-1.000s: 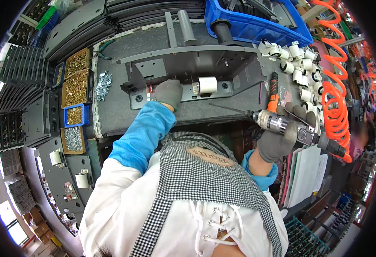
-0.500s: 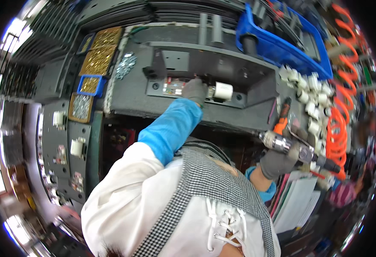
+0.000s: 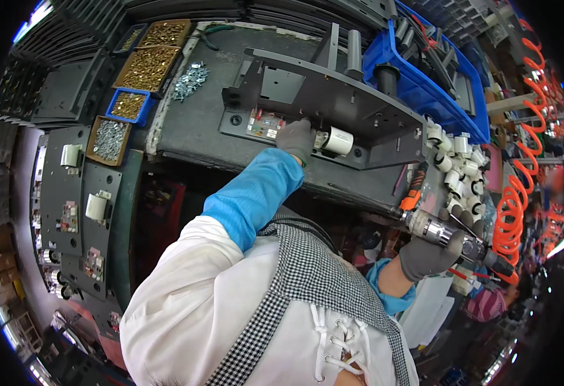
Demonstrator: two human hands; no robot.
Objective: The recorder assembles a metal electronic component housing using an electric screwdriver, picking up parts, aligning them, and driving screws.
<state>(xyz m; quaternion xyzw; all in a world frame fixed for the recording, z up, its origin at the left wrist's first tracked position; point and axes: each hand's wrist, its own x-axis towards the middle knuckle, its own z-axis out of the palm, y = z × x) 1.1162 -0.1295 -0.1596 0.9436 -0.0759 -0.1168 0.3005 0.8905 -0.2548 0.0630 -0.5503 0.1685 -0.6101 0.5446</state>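
My left hand [image 3: 296,139], in a grey glove, reaches into a dark grey metal housing [image 3: 333,83] on the bench. Its fingers are bent together at the inner wall, and their tips are hidden. Beside it, a small circuit board [image 3: 266,124] lies to the left on a dark base plate [image 3: 232,122]. To the right is a white cylinder [image 3: 338,141], like a capacitor. My right hand [image 3: 431,255], also gloved, is closed around a silver power screwdriver [image 3: 431,228] off the bench's front edge; its bit end points left toward the bench.
Trays of brass screws [image 3: 147,69] and silver screws [image 3: 109,139] line the left side; loose screws [image 3: 191,81] lie nearby. Pliers [image 3: 209,41] rest behind. White cylinders [image 3: 455,170], an orange-handled tool [image 3: 414,188], a blue bin [image 3: 417,83] and an orange coiled hose [image 3: 508,222] are right.
The whole view has shifted and turned a little. My right hand and the screwdriver sit slightly farther right in the picture. My left hand stays in the housing between the board and the white cylinder.
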